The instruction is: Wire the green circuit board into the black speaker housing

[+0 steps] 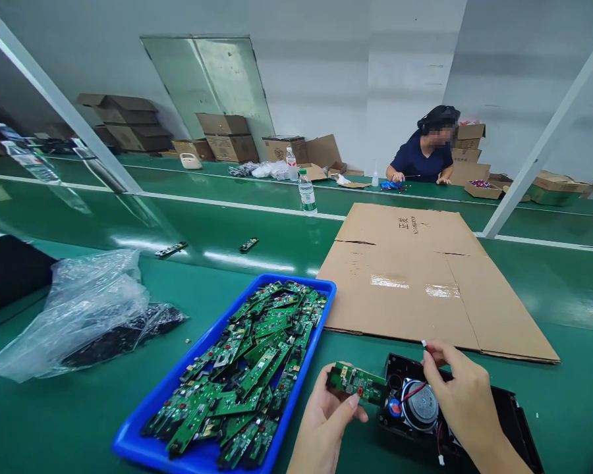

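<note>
On the green desk (79, 408), lower right of the frame, the left hand (326, 421) pinches a circuit board (358, 384); the right hand (462, 395) pinches a white connector (423, 343) above the black speaker housing (516, 415). Better to keep the wire slack.

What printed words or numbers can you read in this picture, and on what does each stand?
"正友": printed in black on the flattened cardboard sheet.
Smaller line beneath it: too blurred to read.
Water bottle labels: too small to read.
Circuit board markings: too small to read.

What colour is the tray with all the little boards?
Blue plastic tray, seen in the head view.
</note>
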The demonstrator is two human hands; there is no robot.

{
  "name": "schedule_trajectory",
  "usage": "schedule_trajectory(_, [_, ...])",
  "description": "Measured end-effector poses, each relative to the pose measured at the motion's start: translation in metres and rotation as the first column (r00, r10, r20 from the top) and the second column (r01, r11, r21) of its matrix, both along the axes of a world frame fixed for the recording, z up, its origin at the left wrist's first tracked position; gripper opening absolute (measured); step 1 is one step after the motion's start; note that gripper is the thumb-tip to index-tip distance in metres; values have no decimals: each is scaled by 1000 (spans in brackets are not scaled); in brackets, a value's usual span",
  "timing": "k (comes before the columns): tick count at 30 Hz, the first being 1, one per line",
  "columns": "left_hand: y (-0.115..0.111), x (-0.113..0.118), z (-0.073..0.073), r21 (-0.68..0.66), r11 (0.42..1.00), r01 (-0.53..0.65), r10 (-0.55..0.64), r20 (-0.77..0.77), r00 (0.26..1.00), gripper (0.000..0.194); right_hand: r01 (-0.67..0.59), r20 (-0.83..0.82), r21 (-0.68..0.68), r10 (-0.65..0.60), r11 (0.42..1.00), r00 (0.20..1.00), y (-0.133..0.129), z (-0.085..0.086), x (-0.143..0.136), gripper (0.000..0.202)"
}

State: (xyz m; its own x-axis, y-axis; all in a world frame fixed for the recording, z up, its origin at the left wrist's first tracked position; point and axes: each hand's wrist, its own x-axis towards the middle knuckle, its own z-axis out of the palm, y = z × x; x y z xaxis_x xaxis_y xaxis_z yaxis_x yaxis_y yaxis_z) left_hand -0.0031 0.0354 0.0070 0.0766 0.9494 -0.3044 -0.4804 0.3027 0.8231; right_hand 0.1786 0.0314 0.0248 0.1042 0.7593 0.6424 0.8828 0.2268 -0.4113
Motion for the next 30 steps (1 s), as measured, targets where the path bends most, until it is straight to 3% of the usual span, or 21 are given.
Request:
schedule_trajectory(6, [0, 9, 6, -62, 998, 4, -4, 5, 1000, 49, -47, 218, 45, 36, 998, 975, 1, -4, -7, 35])
schedule_trajectory(11, [-1, 18, 11, -61, 995, -84, 83, -12, 996, 44, -248, 141, -27, 250, 968, 958, -10, 4, -20, 27])
schedule_trajectory(14, [-3, 22, 11, -57, 997, -60, 60, 7, 998, 46, -370, 123, -7, 368, 929, 922, -16, 2, -32, 23])
schedule_trajectory(18, [-8, 25, 8, -34, 999, -28, 29, 15, 999, 48, -347, 106, 74, 339, 935, 935, -14, -5, -44, 20])
schedule_trajectory(23, [-13, 27, 3, -43, 999, -34, 38, 83, 996, 44, -340, 91, 78, 333, 937, 939, -12, -9, -44, 17])
schedule_trajectory(30, [-13, 27, -9, 67, 997, -42, 43, -11, 999, 40, -338, 108, 44, 332, 940, 937, -11, -20, -40, 17])
